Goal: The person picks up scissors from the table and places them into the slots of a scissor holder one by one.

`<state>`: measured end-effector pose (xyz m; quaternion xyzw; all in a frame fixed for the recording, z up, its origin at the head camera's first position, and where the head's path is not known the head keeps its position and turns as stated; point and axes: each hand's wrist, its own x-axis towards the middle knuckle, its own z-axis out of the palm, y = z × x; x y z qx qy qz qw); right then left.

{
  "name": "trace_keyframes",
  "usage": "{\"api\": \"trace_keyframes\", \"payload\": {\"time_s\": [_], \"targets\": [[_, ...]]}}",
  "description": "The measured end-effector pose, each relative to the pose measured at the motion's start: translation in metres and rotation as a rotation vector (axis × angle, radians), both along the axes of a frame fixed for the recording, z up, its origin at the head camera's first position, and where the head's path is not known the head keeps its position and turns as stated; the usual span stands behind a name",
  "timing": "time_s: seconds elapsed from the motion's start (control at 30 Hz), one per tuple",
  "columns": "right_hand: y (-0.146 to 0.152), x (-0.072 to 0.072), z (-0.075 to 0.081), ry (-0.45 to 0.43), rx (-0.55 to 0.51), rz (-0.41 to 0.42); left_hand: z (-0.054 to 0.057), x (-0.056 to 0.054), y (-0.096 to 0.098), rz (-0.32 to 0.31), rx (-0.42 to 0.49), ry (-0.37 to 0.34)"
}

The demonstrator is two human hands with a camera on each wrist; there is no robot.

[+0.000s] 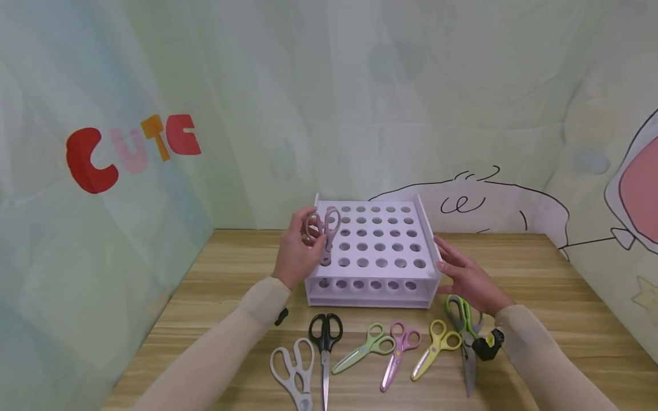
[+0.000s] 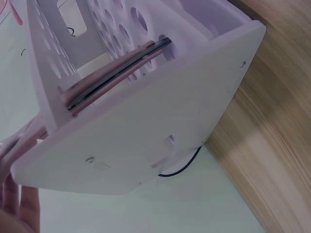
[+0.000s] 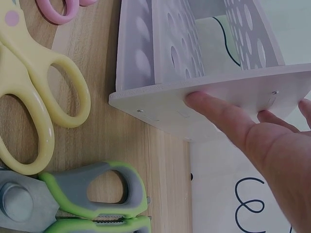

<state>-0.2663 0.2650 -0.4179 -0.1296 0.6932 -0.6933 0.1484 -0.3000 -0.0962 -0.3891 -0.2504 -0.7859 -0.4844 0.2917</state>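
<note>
A white rack (image 1: 370, 278) with rows of round holes in its tiers stands on the wooden table. My left hand (image 1: 299, 254) grips a pair of mauve scissors (image 1: 331, 228) by the handles at the front left corner of the rack. In the left wrist view the sheathed-looking blades (image 2: 112, 75) run through a hole in the upper tier and reach a hole in the lower one. Against the rack's right side wall (image 3: 228, 90) rest the extended fingertips of my right hand (image 1: 473, 282), which holds nothing.
Before the rack lie grey-white scissors (image 1: 294, 372), black-handled scissors (image 1: 325, 343), green scissors (image 1: 366, 347), pink scissors (image 1: 397, 355), yellow scissors (image 1: 436, 346) and green-and-grey shears (image 1: 466, 338), partly under my right wrist. A printed cloth backdrop (image 1: 354, 142) rises behind the table (image 1: 241, 251).
</note>
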Motion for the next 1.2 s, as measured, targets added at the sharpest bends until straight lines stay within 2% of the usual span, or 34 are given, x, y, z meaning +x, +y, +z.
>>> {"api": "trace_keyframes", "payload": {"time_s": [0.4, 0.8, 1.07, 1.2], "targets": [[0.0, 0.001, -0.003, 0.001, -0.018, 0.005, -0.005, 0.002, -0.002, 0.023, -0.02, -0.012], [0.0, 0.002, -0.003, 0.001, -0.006, 0.004, -0.002, 0.003, -0.006, 0.008, 0.044, -0.116], [-0.001, 0.002, 0.001, -0.005, -0.004, 0.005, 0.002, 0.005, -0.015, 0.002, 0.041, -0.182], [-0.002, 0.001, 0.003, -0.003, -0.004, 0.006, 0.003, 0.008, -0.021, 0.02, 0.02, -0.193]]}}
